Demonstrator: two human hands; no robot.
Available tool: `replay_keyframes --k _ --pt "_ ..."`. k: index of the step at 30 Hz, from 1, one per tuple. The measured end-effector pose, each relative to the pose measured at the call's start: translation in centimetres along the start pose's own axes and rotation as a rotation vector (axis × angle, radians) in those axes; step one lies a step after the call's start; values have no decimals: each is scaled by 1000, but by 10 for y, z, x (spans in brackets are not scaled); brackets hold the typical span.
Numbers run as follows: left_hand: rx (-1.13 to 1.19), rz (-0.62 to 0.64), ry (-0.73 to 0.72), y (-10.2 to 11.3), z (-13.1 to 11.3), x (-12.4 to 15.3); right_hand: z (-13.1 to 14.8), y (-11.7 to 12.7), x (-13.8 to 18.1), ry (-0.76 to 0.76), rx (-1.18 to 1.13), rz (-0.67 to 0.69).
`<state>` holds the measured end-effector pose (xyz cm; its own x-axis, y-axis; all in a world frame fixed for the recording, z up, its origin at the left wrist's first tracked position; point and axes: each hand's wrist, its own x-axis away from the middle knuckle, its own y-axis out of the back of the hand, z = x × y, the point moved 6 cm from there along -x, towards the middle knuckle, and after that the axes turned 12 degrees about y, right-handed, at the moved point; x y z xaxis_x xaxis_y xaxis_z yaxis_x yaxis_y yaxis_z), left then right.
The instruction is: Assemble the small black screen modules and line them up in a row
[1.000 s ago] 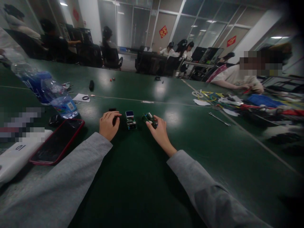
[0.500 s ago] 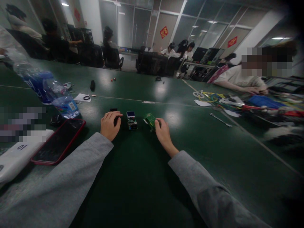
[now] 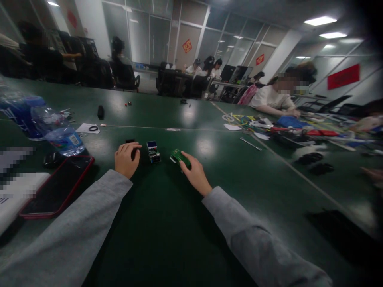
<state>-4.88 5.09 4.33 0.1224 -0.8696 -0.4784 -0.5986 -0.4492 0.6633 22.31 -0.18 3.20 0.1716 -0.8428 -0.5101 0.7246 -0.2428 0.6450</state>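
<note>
Between my hands a small circuit board with a display screen (image 3: pixel 153 152) stands on the green table (image 3: pixel 149 223). My left hand (image 3: pixel 127 159) rests on the table just left of it, fingers curved and apart, with nothing seen in them. Behind that hand a small black object (image 3: pixel 130 141) shows in part. My right hand (image 3: pixel 194 171) grips a green circuit board (image 3: pixel 179 156) by its right side, thumb and fingers around it. This board is tilted, with a pale edge at its left, and sits right of the board with the screen.
On the left are a phone (image 3: pixel 60 185), a white device (image 3: pixel 20 195), a black mouse-like object (image 3: pixel 53 159) and plastic bottles (image 3: pixel 64 137). At right lie a wrench (image 3: pixel 250 144), cables (image 3: pixel 239 119) and a blue bundle (image 3: pixel 291 122). A person (image 3: pixel 272 95) sits beyond them.
The view has turned to the right, so everything appears shifted left. My right hand still holds the green circuit board, its fingers now reaching further over it. My left hand stays by the screen board.
</note>
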Motion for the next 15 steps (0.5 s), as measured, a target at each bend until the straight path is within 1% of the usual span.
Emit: replay_keyframes --k 3,5,7,8,9,11,14,15 --pt "3 -6 -6 0 0 0 14 21 36 14 37 52" --pt "3 -8 -7 0 1 1 21 36 66 -5 10 95" --pt "3 -14 -8 0 1 1 23 56 100 -30 -23 130" --pt "2 -19 -10 0 1 1 21 68 116 -52 -20 125" --pt "-1 -22 -12 -1 1 1 15 84 133 -84 0 108" --pt "-8 -23 -17 -1 2 1 -4 123 166 -179 79 28" --pt "-12 -25 -24 -2 2 0 -40 196 207 -373 217 -133" --pt "-11 -26 -25 -2 2 0 -47 221 217 -413 275 -195"
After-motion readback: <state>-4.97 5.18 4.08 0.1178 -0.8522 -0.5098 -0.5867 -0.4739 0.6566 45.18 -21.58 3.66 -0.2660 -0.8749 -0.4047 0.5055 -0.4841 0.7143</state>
